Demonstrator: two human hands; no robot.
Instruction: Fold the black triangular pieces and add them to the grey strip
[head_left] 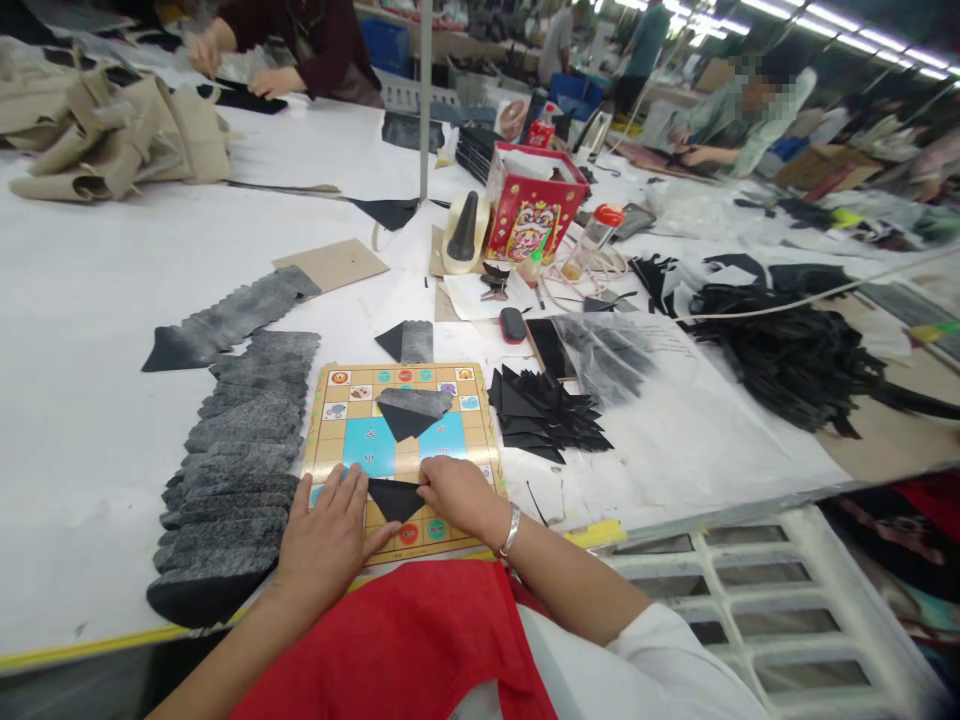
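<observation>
A black triangular piece [397, 500] lies on a colourful game board [480, 435] in front of me. My left hand [330, 530] rests flat on the board's left side, fingers stretched out, its thumb near the piece's lower left edge. With thumb and fingers pressed together, my right hand [461, 495] pinches the right corner of that piece. Farther up the board sits another black piece with a grey upper part [412, 412]. Overlapping grey-black pieces [240, 460] form a long row left of the board, and a pile of black triangles [547, 415] lies to its right.
Behind the board stand a red box [536, 205], a cone on a pale holder [465, 230] and a red-capped bottle [594, 240]. A thin pole [425, 100] rises from the table. Black strips [795, 350] are heaped at right. Other people work across the table.
</observation>
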